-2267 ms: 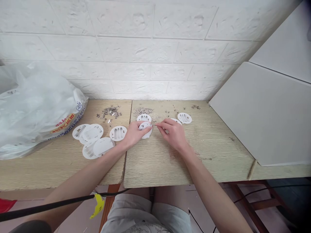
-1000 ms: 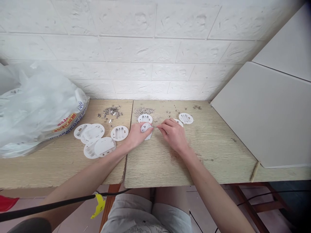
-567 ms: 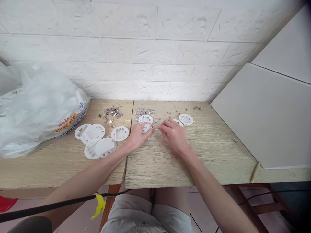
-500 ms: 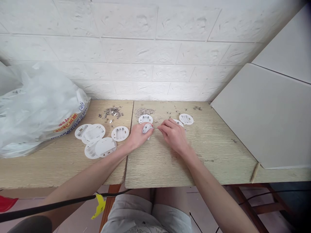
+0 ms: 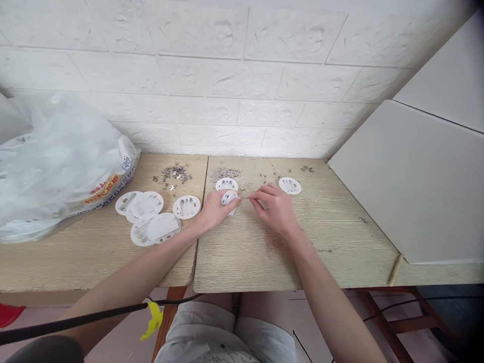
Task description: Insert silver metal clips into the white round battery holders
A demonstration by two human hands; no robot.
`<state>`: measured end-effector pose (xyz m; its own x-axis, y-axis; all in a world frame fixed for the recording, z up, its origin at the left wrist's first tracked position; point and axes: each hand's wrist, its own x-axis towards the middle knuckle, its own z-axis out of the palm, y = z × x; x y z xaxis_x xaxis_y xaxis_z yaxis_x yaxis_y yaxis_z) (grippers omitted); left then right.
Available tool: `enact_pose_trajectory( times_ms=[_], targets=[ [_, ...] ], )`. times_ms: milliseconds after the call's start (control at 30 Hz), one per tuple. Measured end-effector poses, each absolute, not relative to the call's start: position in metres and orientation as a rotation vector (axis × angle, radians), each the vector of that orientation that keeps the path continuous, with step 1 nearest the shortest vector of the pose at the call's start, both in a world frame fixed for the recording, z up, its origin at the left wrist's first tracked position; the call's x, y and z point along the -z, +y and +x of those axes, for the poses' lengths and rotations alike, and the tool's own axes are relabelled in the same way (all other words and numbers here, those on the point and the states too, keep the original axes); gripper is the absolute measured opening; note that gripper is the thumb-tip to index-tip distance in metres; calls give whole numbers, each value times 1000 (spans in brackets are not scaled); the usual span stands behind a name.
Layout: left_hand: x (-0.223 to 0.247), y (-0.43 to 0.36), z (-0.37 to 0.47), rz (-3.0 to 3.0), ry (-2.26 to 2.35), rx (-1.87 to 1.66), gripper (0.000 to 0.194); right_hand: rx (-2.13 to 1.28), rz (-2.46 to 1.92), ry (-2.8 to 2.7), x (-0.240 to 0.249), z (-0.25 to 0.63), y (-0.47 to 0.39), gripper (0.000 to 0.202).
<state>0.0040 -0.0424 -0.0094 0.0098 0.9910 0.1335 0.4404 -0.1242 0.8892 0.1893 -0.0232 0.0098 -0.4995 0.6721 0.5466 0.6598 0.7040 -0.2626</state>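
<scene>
My left hand (image 5: 215,207) is closed around a small white plastic piece (image 5: 229,197), tilted up above the table. Just to its right, my right hand (image 5: 273,204) is pinched on something thin, too small to name. Behind my left hand lies a round white disc with slots (image 5: 227,184). A similar disc (image 5: 290,186) lies behind my right hand. Left of my left hand is another slotted disc (image 5: 186,207), beside several overlapping white discs (image 5: 163,228).
Small metal pieces form one pile (image 5: 177,174) at the back left and another (image 5: 225,174) at the back middle. A full plastic bag (image 5: 64,161) stands on the left. A large pale panel (image 5: 419,181) leans at the right. A black cable (image 5: 94,316) crosses below the table edge.
My right hand has moved slightly right, away from the white piece, with its fingers still pinched. My left hand has barely shifted and still grips the piece.
</scene>
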Motion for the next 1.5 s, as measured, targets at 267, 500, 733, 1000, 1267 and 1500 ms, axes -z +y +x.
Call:
enact_pose_trajectory(
  times_ms=[267,500,733,1000,1267,1500],
  targets=[
    [13,-42,2,1610,1481,-1106,39,3,-1012,-2234,-8,185,-25,19],
    [10,-43,5,1632,1516,-1081,37,-20,-1020,-2244,-6,183,-24,19],
    [7,-45,6,1629,1451,-1075,36,-352,-1069,-2093,-3,180,-23,15],
    [7,-47,8,1623,1365,-1032,38,-485,-1029,-2117,-4,177,-24,15],
    [5,-44,3,1475,1332,-1095,42,-490,-1099,-2222,-7,181,-24,23],
    [5,-45,4,1302,1241,-1083,23,-413,-1087,-2275,-3,179,-23,15]
  ],
)
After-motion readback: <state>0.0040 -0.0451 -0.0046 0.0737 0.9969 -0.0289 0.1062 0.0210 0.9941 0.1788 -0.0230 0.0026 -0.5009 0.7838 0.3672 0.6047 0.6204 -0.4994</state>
